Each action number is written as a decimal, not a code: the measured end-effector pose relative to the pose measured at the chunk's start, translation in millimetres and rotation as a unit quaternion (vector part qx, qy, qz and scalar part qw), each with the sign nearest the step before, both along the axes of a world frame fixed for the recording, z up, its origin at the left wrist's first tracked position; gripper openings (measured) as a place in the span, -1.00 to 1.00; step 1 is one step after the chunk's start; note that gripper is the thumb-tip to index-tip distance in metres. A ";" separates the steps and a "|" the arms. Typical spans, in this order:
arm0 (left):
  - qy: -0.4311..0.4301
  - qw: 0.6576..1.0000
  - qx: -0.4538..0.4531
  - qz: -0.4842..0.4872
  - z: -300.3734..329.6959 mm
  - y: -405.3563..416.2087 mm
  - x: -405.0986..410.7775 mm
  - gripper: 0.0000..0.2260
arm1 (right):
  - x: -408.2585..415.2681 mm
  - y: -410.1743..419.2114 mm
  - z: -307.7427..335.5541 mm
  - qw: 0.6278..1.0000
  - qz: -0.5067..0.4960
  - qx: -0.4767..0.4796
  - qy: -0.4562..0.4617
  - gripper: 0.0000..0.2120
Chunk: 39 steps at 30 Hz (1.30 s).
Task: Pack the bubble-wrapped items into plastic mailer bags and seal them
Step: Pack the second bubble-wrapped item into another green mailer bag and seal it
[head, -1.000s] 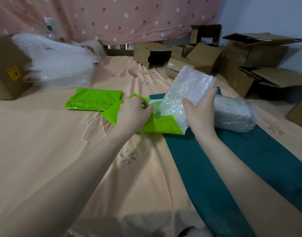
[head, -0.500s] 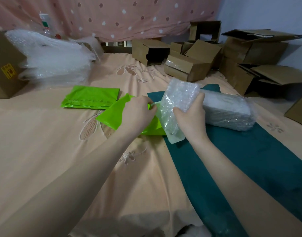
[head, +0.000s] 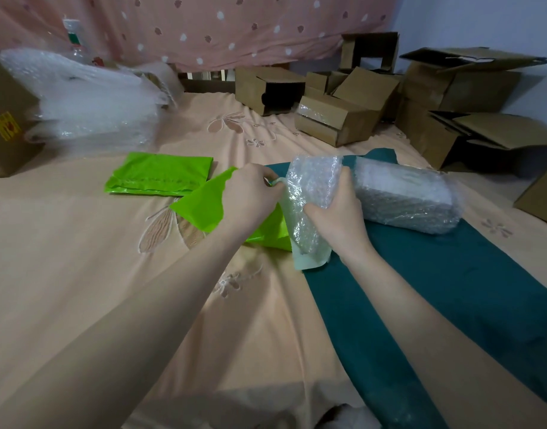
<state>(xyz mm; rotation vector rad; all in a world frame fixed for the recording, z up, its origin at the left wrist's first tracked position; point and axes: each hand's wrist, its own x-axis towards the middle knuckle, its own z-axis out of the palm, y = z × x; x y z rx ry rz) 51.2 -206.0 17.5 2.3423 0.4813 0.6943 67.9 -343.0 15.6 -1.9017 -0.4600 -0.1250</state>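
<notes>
My left hand (head: pixel 250 193) pinches the open mouth of a bright green plastic mailer bag (head: pixel 204 205) that lies on the peach bedsheet. My right hand (head: pixel 337 212) grips a bubble-wrapped item (head: pixel 309 193) held tilted, its lower end against the bag's mouth and overlapping the teal cloth. Whether the item's end is inside the bag I cannot tell. A second, larger bubble-wrapped item (head: pixel 405 196) lies on the teal cloth just right of my right hand. A stack of folded green mailer bags (head: pixel 160 174) lies to the left.
A teal cloth (head: pixel 451 289) runs diagonally across the peach sheet (head: pixel 80 258). A heap of bubble wrap (head: pixel 89 100) and a brown carton (head: pixel 6 119) sit at the far left. Several open cardboard boxes (head: pixel 337 119) crowd the back and right.
The bubble-wrapped item in my right hand has come down from upright to a lower tilt at the bag's mouth. My left hand has shifted slightly along the bag's opening.
</notes>
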 end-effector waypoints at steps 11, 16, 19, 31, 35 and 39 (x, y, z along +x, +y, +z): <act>-0.052 0.997 -0.054 0.001 9.0 -1.1 2.2 -0.82 | -0.4 -1.9 0.1 0.995 0.053 -0.074 -0.042 -0.58; -0.082 0.994 -0.074 0.004 11.7 -1.2 1.3 -0.84 | -0.2 -3.0 7.2 0.989 0.078 -0.106 -0.069 -0.62; -0.113 0.991 -0.071 -0.001 9.9 -1.9 0.0 -0.84 | 1.4 -2.0 11.3 0.988 0.085 -0.119 -0.052 -0.66; -0.097 0.994 0.020 -0.049 11.8 -9.9 -6.5 -0.77 | 14.8 3.8 4.7 0.997 -0.066 -0.004 0.028 -0.72; 0.005 0.996 0.063 -0.061 3.5 -11.4 -9.6 -0.77 | 15.7 7.2 2.8 0.987 -0.089 0.102 0.085 -0.82; 0.023 0.991 0.083 -0.100 -4.7 -14.8 -10.5 -0.78 | 13.3 13.6 7.3 0.958 -0.079 0.234 0.144 -0.78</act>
